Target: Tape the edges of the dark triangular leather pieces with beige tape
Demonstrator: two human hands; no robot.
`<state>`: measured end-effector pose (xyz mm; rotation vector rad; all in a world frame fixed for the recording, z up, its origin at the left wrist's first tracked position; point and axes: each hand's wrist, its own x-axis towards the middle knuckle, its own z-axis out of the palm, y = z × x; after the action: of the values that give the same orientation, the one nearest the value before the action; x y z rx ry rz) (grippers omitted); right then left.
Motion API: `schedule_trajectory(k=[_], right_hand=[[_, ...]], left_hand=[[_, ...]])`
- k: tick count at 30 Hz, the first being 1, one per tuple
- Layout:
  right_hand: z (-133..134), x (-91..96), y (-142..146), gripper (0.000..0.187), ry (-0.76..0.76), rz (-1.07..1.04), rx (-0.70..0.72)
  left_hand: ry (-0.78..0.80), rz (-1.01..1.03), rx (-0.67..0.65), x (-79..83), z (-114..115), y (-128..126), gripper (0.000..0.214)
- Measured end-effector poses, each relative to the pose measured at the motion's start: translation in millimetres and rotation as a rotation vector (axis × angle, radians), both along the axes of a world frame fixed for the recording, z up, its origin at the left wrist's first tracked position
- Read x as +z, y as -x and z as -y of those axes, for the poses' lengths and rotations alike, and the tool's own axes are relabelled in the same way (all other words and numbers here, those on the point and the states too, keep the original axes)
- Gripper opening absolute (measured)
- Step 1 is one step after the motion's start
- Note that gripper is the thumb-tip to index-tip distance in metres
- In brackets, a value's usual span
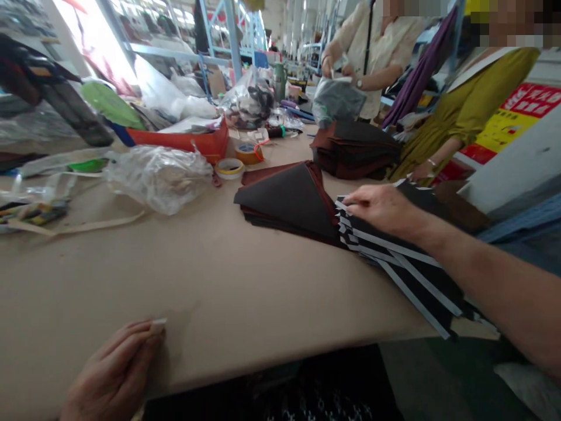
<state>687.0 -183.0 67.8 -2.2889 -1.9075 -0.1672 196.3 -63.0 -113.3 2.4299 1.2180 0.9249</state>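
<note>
My left hand [116,368] rests low on the left of the table, its fingers closed in a pinch. A small white piece [160,322] sticks out from the fingertips; its kind is too small to make out. Further right, my right hand [383,206] reaches over a pile of black fabric pieces [421,272] edged with white strips. Its thumb and fingers pinch the top piece near its left corner. Touching that pile on the left is a fanned stack of dark grey and brown fabric pieces [284,196].
Beyond lie another dark fabric stack [355,146], tape rolls [230,168], a clear plastic bag [160,175] and a red box [184,140]. A co-worker in a light top handles a grey bag [339,99]. Another person's olive sleeve [495,93] is at right. The table edge [307,351] runs nearby.
</note>
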Motion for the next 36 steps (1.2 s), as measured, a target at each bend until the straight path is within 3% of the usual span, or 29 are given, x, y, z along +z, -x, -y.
schedule_trajectory(k=[3, 5, 8, 12, 20, 26, 28, 31, 34, 36], right_hand=[[-54, -31.3, 62, 0.023, 0.126, 0.061, 0.056], [-80, -49.4, 81, 0.028, 0.172, 0.106, 0.031], [-103, -67.1, 85, 0.038, 0.232, 0.159, -0.014], [-113, -76.4, 81, 0.038, 0.317, 0.21, -0.016], [-115, -73.7, 76, 0.028, 0.352, 0.258, 0.02], [-115, -49.6, 77, 0.028, 0.196, 0.254, 0.061], [-107, -40.4, 87, 0.031, 0.146, 0.254, 0.127], [-84, -37.7, 113, 0.028, 0.14, 0.251, 0.287], [-48, -55.2, 138, 0.022, 0.158, 0.264, 0.556], [-21, -75.6, 147, 0.016, 0.178, 0.262, 0.7]], left_hand=[[-0.005, -0.015, -0.043, 6.1, 5, -2, 0.031], [-0.036, -0.04, -0.063, 8.6, 6, -2, 0.033], [-0.099, -0.063, -0.101, 7.4, 5, -1, 0.035], [-0.132, -0.043, -0.091, -1.2, 3, 2, 0.035], [-0.126, -0.069, -0.106, -6.1, 4, 4, 0.026], [-0.008, -0.005, -0.045, 4.4, 10, -6, 0.028], [0.076, 0.043, -0.059, 13.5, 11, -8, 0.033], [0.332, 0.13, -0.011, 34.3, 11, -7, 0.045], [0.604, 0.209, 0.093, 60.9, 16, -5, 0.055], [0.741, 0.215, 0.062, 77.0, 22, -8, 0.058]])
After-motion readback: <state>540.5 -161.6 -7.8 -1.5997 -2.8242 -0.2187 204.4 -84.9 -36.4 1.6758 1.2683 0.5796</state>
